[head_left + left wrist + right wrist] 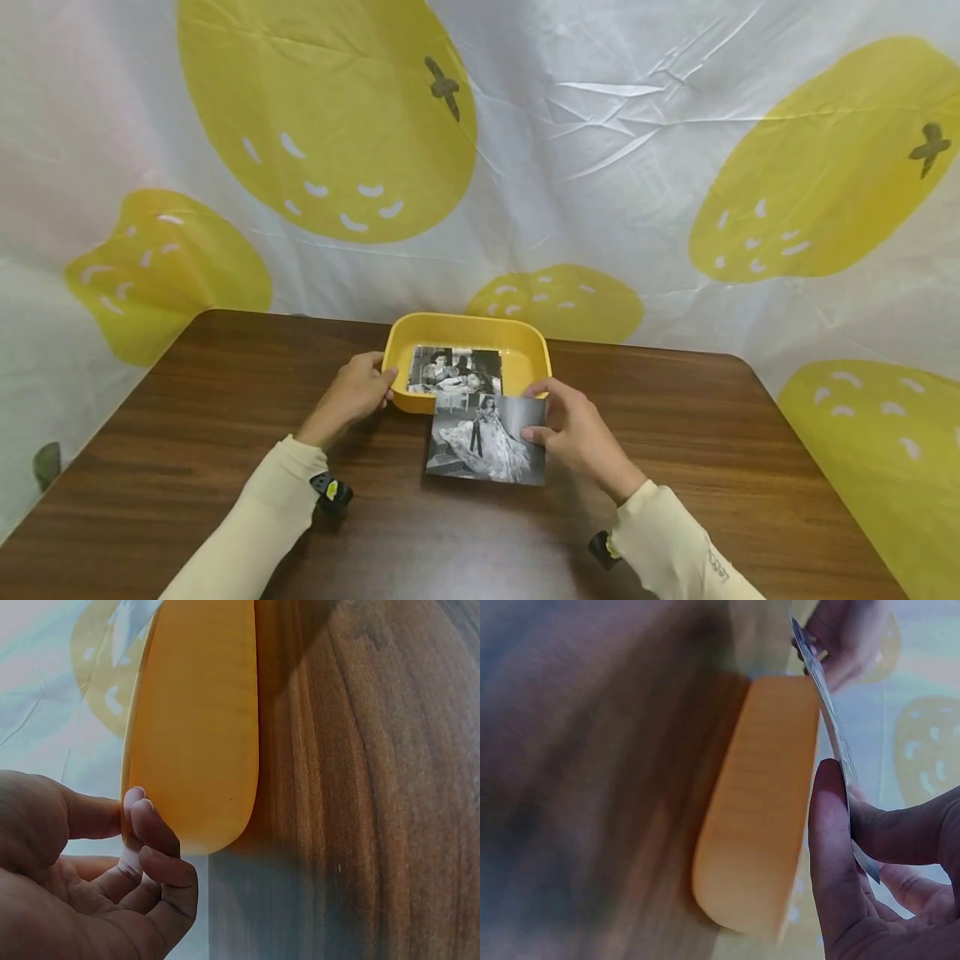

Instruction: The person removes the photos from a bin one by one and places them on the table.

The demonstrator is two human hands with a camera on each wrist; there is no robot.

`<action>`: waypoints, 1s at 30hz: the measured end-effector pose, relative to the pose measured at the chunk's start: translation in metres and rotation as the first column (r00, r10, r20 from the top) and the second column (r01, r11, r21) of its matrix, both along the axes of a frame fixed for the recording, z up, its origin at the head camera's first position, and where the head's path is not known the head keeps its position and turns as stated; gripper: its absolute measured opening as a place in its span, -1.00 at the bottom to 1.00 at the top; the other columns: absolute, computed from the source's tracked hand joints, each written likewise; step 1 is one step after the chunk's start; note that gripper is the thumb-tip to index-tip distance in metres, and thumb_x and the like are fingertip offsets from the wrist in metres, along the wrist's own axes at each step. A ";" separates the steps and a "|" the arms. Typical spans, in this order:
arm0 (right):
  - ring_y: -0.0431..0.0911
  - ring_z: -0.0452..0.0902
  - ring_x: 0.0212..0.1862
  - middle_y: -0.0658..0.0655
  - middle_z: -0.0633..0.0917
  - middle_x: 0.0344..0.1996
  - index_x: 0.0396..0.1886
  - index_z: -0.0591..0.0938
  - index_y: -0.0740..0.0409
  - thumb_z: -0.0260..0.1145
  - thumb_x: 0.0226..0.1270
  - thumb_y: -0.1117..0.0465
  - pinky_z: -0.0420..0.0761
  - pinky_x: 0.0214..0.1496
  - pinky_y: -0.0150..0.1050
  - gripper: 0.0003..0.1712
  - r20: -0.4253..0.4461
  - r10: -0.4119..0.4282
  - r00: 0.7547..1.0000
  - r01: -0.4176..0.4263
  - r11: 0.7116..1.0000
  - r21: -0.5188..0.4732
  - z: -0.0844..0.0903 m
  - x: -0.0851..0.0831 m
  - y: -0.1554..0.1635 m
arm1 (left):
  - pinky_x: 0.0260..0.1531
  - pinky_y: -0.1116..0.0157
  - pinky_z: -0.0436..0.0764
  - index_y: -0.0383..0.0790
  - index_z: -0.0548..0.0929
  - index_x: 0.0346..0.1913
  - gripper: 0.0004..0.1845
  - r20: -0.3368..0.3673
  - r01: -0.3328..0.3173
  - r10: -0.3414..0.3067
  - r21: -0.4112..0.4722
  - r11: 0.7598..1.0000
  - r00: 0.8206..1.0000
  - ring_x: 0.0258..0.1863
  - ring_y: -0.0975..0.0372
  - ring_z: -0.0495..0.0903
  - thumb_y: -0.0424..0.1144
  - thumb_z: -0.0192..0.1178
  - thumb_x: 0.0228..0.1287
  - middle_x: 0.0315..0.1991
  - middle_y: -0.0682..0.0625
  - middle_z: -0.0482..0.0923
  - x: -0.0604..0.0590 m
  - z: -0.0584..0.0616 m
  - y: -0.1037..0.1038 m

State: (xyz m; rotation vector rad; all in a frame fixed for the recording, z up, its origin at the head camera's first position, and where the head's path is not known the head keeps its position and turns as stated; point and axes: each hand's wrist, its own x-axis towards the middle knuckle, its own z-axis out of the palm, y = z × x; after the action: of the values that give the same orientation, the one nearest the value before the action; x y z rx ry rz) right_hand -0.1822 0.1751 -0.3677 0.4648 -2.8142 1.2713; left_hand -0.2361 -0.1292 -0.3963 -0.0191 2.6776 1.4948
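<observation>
A yellow rectangular tray (517,333) with raised walls stands near the table's far edge. My left hand (360,387) pinches its left rim, thumb on the inner side and fingers outside; the left wrist view shows this grip on the tray wall (199,727). Inside lies a black-and-white photo (457,371) of people indoors. My right hand (581,425) pinches another black-and-white photo (487,442), of a figure in a wide gown, by its right edge. This photo overlaps the tray's front wall in the head view. Edge-on, the photo (829,697) appears thin between thumb and fingers in the right wrist view.
The brown wooden table (675,417) has rounded far corners. Behind it hangs a white cloth (585,167) printed with big yellow fruit, close to the table's far edge. Black bands (332,493) circle both wrists over pale sleeves.
</observation>
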 end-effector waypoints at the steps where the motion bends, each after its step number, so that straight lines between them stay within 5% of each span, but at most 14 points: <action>1: -0.09 0.54 -0.39 0.10 0.61 -0.44 -0.04 0.61 0.13 0.53 0.10 0.48 0.57 -0.33 -0.19 -0.55 0.014 0.002 1.000 -0.002 1.000 -0.017 -0.002 0.003 0.000 | -0.57 0.34 0.45 -0.52 0.39 0.36 -0.55 -0.001 0.001 -0.001 0.003 1.000 1.000 -0.59 0.26 0.50 -0.30 0.02 0.57 -0.49 -0.09 0.59 0.000 0.000 0.000; 7: -0.09 0.58 -0.43 0.17 0.60 -0.38 -0.03 0.60 0.18 0.49 0.11 0.55 0.65 -0.55 -0.18 -0.55 0.099 0.040 0.994 -0.029 0.993 -0.114 -0.015 0.015 0.000 | -0.55 0.35 0.46 -0.51 0.38 0.37 -0.54 0.000 0.000 0.000 0.008 1.000 1.000 -0.57 0.26 0.50 -0.28 0.01 0.58 -0.48 -0.09 0.58 -0.001 0.000 0.000; 14: -0.12 0.53 -0.56 0.18 0.56 -0.41 -0.02 0.61 0.19 0.52 0.08 0.53 0.60 -0.62 -0.20 -0.53 0.128 0.037 0.991 -0.024 0.995 -0.102 -0.030 0.018 0.000 | -0.54 0.35 0.45 -0.51 0.35 0.39 -0.52 0.016 -0.004 0.004 0.012 1.000 1.000 -0.56 0.25 0.50 -0.28 0.01 0.58 -0.46 -0.10 0.59 0.000 0.001 0.000; 21: -0.17 0.51 -0.68 0.06 0.57 -0.56 -0.07 0.66 0.20 0.59 0.02 0.45 0.54 -0.61 -0.25 -0.56 0.065 0.002 0.998 -0.004 0.999 0.044 -0.040 0.015 0.000 | -0.53 0.35 0.45 -0.50 0.37 0.38 -0.53 0.025 -0.003 0.002 0.010 1.000 1.000 -0.56 0.26 0.50 -0.27 0.01 0.59 -0.48 -0.07 0.57 0.001 0.001 0.000; 30: -0.17 0.49 -0.43 0.02 0.60 -0.49 -0.14 0.70 0.23 0.69 -0.10 0.31 0.54 -0.31 -0.17 -0.53 -0.020 -0.064 0.998 0.067 0.975 0.213 -0.049 0.010 0.000 | -0.53 0.35 0.46 -0.53 0.35 0.39 -0.52 0.020 0.005 -0.005 0.021 1.000 1.000 -0.54 0.24 0.51 -0.28 0.01 0.58 -0.47 -0.08 0.57 0.001 0.000 0.000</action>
State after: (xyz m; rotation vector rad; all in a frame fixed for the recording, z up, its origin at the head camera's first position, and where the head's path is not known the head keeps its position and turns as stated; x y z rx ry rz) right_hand -0.1724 0.1748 -0.4166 0.3799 -2.9421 0.9555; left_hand -0.2349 -0.1291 -0.3962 -0.0260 2.6446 1.5126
